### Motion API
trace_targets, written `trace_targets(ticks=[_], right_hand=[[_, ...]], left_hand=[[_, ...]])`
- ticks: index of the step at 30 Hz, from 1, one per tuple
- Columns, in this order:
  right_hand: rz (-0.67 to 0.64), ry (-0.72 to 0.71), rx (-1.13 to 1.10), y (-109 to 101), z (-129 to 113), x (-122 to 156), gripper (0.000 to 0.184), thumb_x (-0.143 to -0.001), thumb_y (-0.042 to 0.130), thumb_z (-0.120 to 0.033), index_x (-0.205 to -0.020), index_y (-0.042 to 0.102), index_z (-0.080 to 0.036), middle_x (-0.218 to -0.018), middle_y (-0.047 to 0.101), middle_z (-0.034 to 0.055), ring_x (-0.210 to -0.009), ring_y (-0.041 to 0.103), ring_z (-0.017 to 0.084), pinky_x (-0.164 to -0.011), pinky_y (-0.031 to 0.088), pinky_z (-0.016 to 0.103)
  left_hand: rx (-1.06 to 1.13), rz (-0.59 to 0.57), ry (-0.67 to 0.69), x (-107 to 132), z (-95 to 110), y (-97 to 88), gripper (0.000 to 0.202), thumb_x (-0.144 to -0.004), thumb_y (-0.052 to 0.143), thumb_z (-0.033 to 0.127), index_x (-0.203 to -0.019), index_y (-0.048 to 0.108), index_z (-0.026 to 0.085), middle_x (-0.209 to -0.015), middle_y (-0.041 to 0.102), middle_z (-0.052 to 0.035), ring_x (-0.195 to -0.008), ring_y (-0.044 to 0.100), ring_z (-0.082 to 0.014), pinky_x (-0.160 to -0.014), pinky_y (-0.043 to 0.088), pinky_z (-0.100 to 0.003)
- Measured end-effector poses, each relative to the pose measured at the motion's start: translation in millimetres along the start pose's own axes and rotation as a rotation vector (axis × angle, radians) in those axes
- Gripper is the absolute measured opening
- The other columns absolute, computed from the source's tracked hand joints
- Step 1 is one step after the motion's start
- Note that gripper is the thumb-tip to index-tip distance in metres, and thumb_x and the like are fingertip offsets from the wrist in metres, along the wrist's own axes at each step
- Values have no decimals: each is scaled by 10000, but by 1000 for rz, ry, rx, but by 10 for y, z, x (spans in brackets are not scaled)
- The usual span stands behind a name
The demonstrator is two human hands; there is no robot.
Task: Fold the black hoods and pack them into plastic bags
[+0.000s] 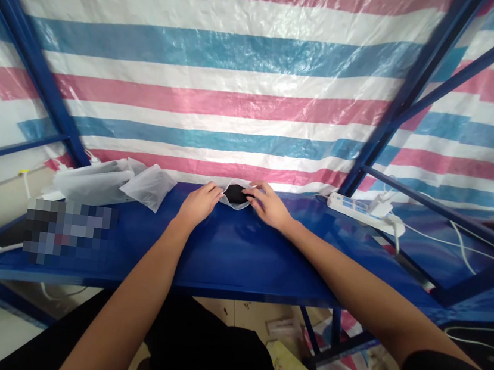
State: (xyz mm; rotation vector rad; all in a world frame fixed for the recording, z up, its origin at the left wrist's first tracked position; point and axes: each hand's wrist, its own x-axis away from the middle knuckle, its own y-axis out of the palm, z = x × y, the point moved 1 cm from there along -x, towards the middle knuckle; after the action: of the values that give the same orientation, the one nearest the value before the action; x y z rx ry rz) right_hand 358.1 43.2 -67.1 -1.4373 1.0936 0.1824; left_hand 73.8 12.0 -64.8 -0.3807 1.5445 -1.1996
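Observation:
A translucent plastic bag [239, 206] lies toward the back of the blue metal tabletop, its mouth spread apart. Inside it shows a dark black item [235, 194] whose kind I cannot make out. My left hand [201, 204] pinches the bag's left edge between thumb and fingers. On the other side, my right hand [270, 205] is closed at the bag's right edge, its fingertips reaching over the border of the black item. Whether those fingertips also touch the item is hidden.
More translucent plastic bags [98, 182] are piled at the left back. A white power strip [363, 213] with plugs and cables sits at the right. Blue frame posts [382, 126] rise on both sides before a striped plastic sheet [221, 104]. A blurred-out patch [65, 229] covers something at left.

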Motion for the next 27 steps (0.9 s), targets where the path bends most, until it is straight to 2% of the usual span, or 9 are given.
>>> trace_targets(ticks=[3, 8, 12, 14, 15, 18, 20, 23, 27], right_hand=[[-44, 0, 128, 58, -36, -7, 400, -1071, 628, -290, -1461, 692, -354, -1483, 535, 146, -1362, 581, 362, -1077, 605, 563], [-33, 113, 277, 176, -24, -20, 688, -862, 909, -351, -1483, 613, -328, -1466, 520, 167, -1289, 546, 404, -905, 649, 514], [-30, 153, 322, 213, 29, -29, 349, -873, 884, -300, -1163, 697, -245, -1254, 567, 167, -1145, 562, 374, -901, 610, 500], [2, 142, 304, 199, 66, -29, 295, -874, 879, -308, -1107, 708, -247, -1221, 569, 148, -1104, 570, 352, -919, 593, 495], [26, 129, 281, 185, 81, -29, 291, -873, 878, -318, -1107, 717, -253, -1212, 572, 136, -1091, 574, 343, -925, 589, 491], [59, 95, 161, 130, 108, -28, 270, -898, 844, -343, -1138, 752, -260, -1131, 590, 111, -1048, 596, 325, -927, 582, 486], [45, 84, 97, 92, 107, -30, 252, -914, 803, -306, -1159, 773, -254, -1085, 604, 107, -1045, 611, 327, -948, 574, 500], [29, 89, 13, 45, 103, -38, 300, -882, 795, -245, -1182, 793, -265, -1138, 652, 110, -1115, 637, 342, -1019, 559, 531], [91, 162, -256, 16, 117, -65, 353, -842, 896, -363, -1171, 811, -268, -1193, 737, 95, -1147, 703, 333, -1081, 563, 529]], left_hand=[[20, -1, 21, -7, 55, -5, 299, -1180, 449, 341, -1264, 720, 245, -1274, 687, -81, -1026, 713, -203, -835, 499, -285], [15, -28, 121, -13, 296, 30, 292, -1184, 450, 330, -1255, 716, 231, -1255, 698, -76, -1047, 720, -206, -851, 515, -288], [110, 7, 222, -23, 507, 85, 329, -1192, 415, 338, -1202, 718, 210, -1195, 718, -90, -1069, 719, -224, -957, 536, -329], [201, 70, 239, -27, 518, 86, 272, -1168, 498, 374, -1236, 709, 217, -1246, 723, -105, -1176, 701, -252, -1075, 525, -380], [240, 109, 224, -27, 489, 81, 273, -1130, 590, 413, -1298, 693, 224, -1317, 713, -117, -1264, 674, -277, -1141, 504, -416], [315, 168, 142, -21, 292, 74, 675, -960, 834, 467, -1538, 571, 238, -1571, 599, -156, -1497, 538, -341, -1279, 413, -500], [382, 98, 133, -17, 129, 90, 635, -996, 776, 377, -1576, 558, 240, -1593, 603, -144, -1494, 563, -314, -1272, 431, -467], [470, -16, 146, -21, -71, 116, 378, -1075, 563, 232, -1426, 701, 242, -1436, 735, -95, -1328, 697, -253, -1164, 509, -380], [402, 2, 31, -44, -227, 105, 312, -1108, 514, 334, -1130, 804, 221, -1183, 815, -92, -1096, 761, -260, -986, 541, -340]])
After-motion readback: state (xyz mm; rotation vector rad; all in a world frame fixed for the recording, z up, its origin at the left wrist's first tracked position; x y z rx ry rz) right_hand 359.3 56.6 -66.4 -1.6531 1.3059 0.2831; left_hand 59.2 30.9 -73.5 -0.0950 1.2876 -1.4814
